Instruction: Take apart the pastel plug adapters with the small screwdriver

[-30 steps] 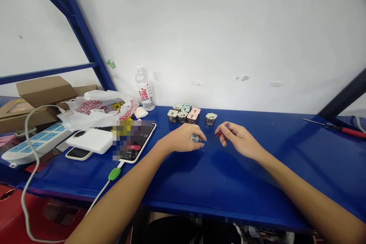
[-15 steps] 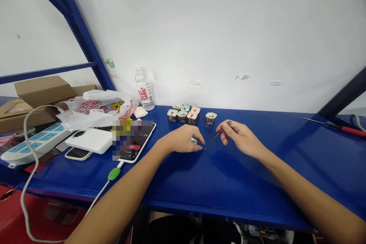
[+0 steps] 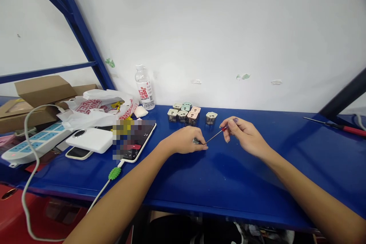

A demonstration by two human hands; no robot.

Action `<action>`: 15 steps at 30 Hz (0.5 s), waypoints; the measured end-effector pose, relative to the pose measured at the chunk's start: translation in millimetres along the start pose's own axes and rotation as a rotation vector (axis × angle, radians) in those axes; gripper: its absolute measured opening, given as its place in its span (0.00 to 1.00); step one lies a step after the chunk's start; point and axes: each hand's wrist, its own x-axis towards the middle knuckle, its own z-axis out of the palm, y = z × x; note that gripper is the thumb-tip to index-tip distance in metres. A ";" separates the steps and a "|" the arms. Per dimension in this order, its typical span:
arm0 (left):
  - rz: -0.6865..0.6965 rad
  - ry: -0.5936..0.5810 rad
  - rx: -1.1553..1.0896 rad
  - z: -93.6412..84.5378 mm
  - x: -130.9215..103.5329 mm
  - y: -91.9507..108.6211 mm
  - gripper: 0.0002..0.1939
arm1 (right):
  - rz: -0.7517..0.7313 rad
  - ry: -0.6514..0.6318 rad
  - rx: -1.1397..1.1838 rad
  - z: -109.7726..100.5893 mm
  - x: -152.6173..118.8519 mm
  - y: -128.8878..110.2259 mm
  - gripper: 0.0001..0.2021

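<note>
My right hand (image 3: 241, 131) is closed round the red and purple handle of a small screwdriver (image 3: 215, 136). Its thin shaft slants down to the left, and the tip meets the fingertips of my left hand (image 3: 190, 140). That hand is closed, low over the blue tabletop, with a small shiny metal-looking piece (image 3: 196, 141) partly hidden in its fingers. Just behind the hands stands a single pale green two-hole pencil sharpener (image 3: 211, 118). To its left, a cluster of several similar sharpeners (image 3: 183, 114) in cream, mint and pink is packed together.
A charging phone (image 3: 140, 141) lies left of my left forearm. Beyond it are a white power bank (image 3: 90, 140), a power strip (image 3: 37, 143) and a plastic bag (image 3: 91, 110). A water bottle (image 3: 145, 87) stands by the wall. Another red-handled screwdriver (image 3: 337, 126) lies far right.
The left fingertips have closed in at the screwdriver's tip, where a tiny bright speck showed before. My right hand has shifted slightly right and the shaft lies at a flatter slant.
</note>
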 end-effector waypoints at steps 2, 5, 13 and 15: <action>-0.002 0.009 -0.004 -0.4 -0.3 0.1 0.11 | -0.009 -0.001 0.005 -0.7 -0.1 -0.1 0.20; -0.001 0.014 -0.004 -0.4 -0.5 -0.1 0.10 | -0.018 -0.004 0.006 -1.3 -0.8 -0.9 0.19; 0.007 0.017 0.012 0.6 -0.3 -1.0 0.10 | -0.058 -0.032 -0.106 -5.0 -3.7 -3.0 0.17; 0.003 0.030 0.013 1.7 -0.1 -1.4 0.10 | -0.078 -0.012 -0.130 -5.3 -3.9 -2.9 0.15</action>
